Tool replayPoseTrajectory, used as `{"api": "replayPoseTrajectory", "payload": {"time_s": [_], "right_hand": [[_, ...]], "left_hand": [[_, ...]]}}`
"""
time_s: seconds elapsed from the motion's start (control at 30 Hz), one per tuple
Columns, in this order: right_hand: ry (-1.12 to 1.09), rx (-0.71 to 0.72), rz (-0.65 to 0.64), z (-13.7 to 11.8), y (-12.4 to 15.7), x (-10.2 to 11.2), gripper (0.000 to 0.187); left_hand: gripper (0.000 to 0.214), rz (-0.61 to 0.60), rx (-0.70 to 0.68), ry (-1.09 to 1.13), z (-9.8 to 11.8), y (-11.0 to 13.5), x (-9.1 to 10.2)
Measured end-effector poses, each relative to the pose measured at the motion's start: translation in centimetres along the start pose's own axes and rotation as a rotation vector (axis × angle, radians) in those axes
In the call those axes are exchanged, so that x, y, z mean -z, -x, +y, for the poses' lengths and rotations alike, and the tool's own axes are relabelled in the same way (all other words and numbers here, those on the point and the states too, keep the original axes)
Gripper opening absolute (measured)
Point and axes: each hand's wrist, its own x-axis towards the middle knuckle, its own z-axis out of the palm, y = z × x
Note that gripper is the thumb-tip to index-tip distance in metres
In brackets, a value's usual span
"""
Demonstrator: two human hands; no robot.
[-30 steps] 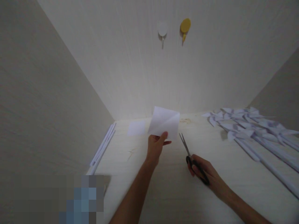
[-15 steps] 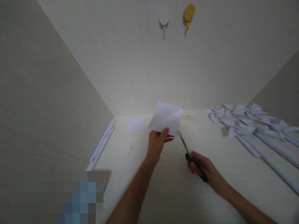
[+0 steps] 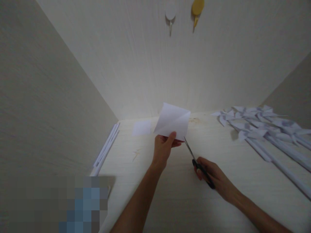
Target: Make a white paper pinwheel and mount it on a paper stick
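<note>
My left hand point(image 3: 164, 147) pinches the lower edge of a white square sheet of paper point(image 3: 173, 119), thumb on top and fingers beneath. A faint diagonal crease crosses the sheet. In my right hand point(image 3: 210, 173) is a pair of scissors point(image 3: 196, 163) with black handles. Its blades are nearly closed, and their tips lie at the paper's lower right corner. Whether they touch the paper I cannot tell. A second white paper square point(image 3: 142, 127) lies flat on the table, left of the held sheet.
Several white paper pinwheels point(image 3: 252, 132) on rolled paper sticks lie at the right. More rolled paper sticks point(image 3: 107, 145) lie along the left wall. A white hook point(image 3: 170, 14) and a yellow hook point(image 3: 197, 8) are on the back wall. A pixelated patch covers the lower left.
The scissor blades have closed from slightly apart, with their tips a little farther left at the paper's corner. The left hand keeps its hold, and the view has shifted slightly.
</note>
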Motion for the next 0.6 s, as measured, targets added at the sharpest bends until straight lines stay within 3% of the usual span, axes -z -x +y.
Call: {"api": "replayPoseTrajectory", "payload": {"time_s": [0.6], "right_hand": [[0.033, 0.023, 0.018, -0.04, 0.13, 0.02, 0.028]], "left_hand": [[0.025, 0.005, -0.005, -0.027, 0.37, 0.17, -0.28]]}}
